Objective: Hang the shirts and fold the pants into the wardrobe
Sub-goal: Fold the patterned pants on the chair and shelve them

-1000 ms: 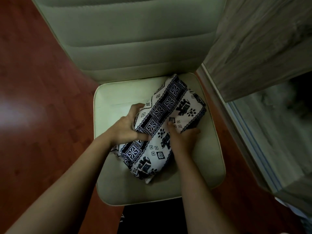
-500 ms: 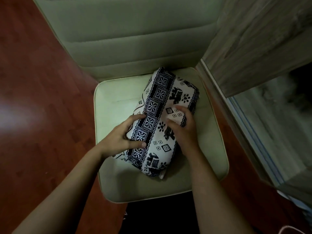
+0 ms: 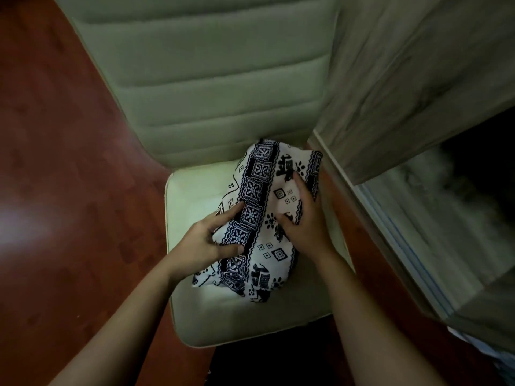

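At the centre of the frame, the folded patterned pants point(image 3: 259, 218) are lying on the pale chair seat point(image 3: 195, 190), with the left hand point(image 3: 203, 242) pinching their left edge and the right hand point(image 3: 306, 218) clasping the right side, and this soft, light, floppy bundle probably needs support from both sides.

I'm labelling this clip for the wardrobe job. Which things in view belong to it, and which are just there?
In the job:
- folded patterned pants
- left hand and right hand, both on the pants
- wardrobe

Just there:
- chair, the pants rest on its seat
- floor
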Demonstrator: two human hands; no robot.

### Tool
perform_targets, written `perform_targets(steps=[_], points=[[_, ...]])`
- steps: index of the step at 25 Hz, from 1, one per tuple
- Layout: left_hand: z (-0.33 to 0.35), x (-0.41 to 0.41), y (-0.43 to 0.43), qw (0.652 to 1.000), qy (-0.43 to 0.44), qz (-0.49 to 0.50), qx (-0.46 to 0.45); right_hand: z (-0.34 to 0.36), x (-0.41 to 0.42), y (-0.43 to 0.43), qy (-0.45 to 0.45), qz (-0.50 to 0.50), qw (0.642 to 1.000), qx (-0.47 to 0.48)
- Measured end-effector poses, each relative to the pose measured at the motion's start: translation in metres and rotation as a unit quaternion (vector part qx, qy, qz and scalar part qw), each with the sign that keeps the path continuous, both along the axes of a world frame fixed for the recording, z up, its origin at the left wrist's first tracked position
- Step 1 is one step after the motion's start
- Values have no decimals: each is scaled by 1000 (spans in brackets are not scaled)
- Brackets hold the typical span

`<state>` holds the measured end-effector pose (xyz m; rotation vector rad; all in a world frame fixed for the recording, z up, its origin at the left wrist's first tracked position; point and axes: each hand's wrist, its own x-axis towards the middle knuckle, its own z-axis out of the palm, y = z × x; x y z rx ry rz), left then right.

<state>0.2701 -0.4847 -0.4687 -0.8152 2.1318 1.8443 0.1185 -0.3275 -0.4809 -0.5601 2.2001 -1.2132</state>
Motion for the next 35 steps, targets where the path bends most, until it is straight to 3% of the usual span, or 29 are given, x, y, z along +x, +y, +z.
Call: perform_targets(steps=[5, 9, 13, 19, 24, 27, 35], points=[[150, -58, 7, 991, 105, -52, -60, 164, -39, 21, 130, -62, 988, -48], [297, -112, 29, 962, 227, -113, -101, 328, -69, 54, 225, -148, 960, -82], [457, -164, 78, 902, 369, -162, -158, 499, -93, 112, 377, -185, 901, -105], [634, -214, 180, 799, 542, -220, -137, 696, -91, 225, 550, -279, 783, -79], [751, -247, 284, 709, 639, -276, -111, 813, -76, 329, 621, -352, 699, -45], [799, -269, 345, 687, 657, -300, -83, 862, -81, 390, 651, -371, 662, 1], [890, -359, 480, 680, 646, -346, 3, 966, -165, 516, 629, -398, 662, 94]])
